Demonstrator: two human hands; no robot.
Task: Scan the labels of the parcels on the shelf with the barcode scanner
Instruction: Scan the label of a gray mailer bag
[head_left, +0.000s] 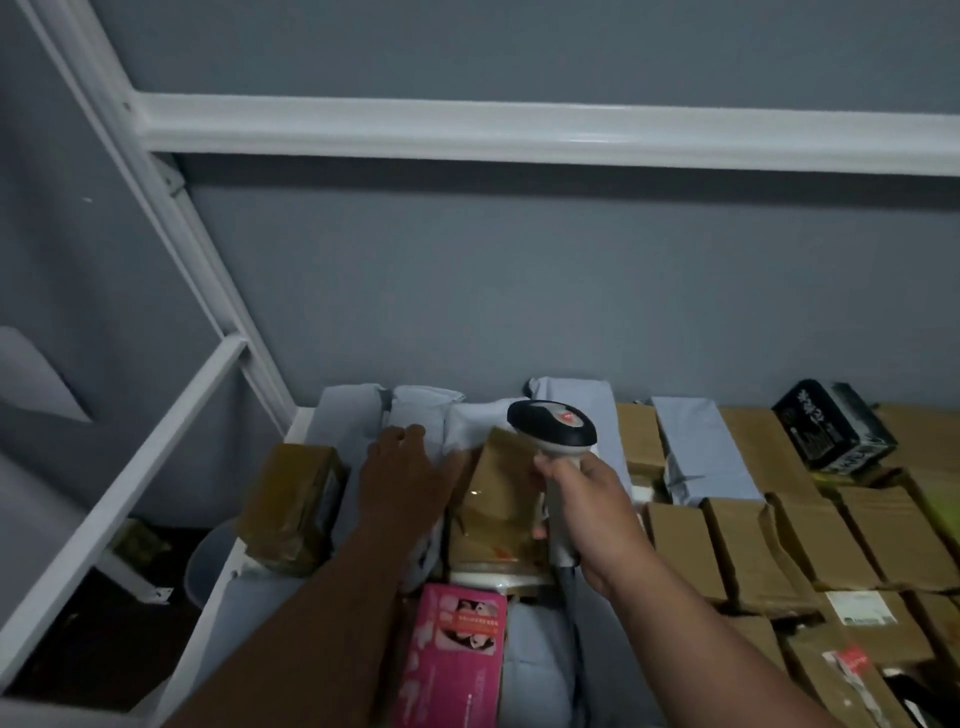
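Brown tape wraps the parcel (498, 499) that stands in the middle of the shelf (218, 587), its long axis running away from the person toward the grey wall (519, 291). Right beside it, the right hand (587, 514) has its grip clenched round the pale handle of the barcode scanner (553, 434). The scanner's handle rises steeply from the fist, and its dark head with the red button on top sits level above the parcel's far end, its nose pointing left and slightly away, toward the grey mailer bags (421, 410) at the back of the shelf.

The left hand (405, 478) reaches forward with fingers straight, lying flat against the mailer bags and the left side of the taped parcel; it holds nothing. A second taped parcel (293, 506) stands near the shelf's left edge, apart from the hand. A pink box (452, 654) lies between the two forearms at the near edge. Plain cardboard boxes (748, 551) fill the shelf to the right, packed side by side, with a black box (831, 426) at the back.
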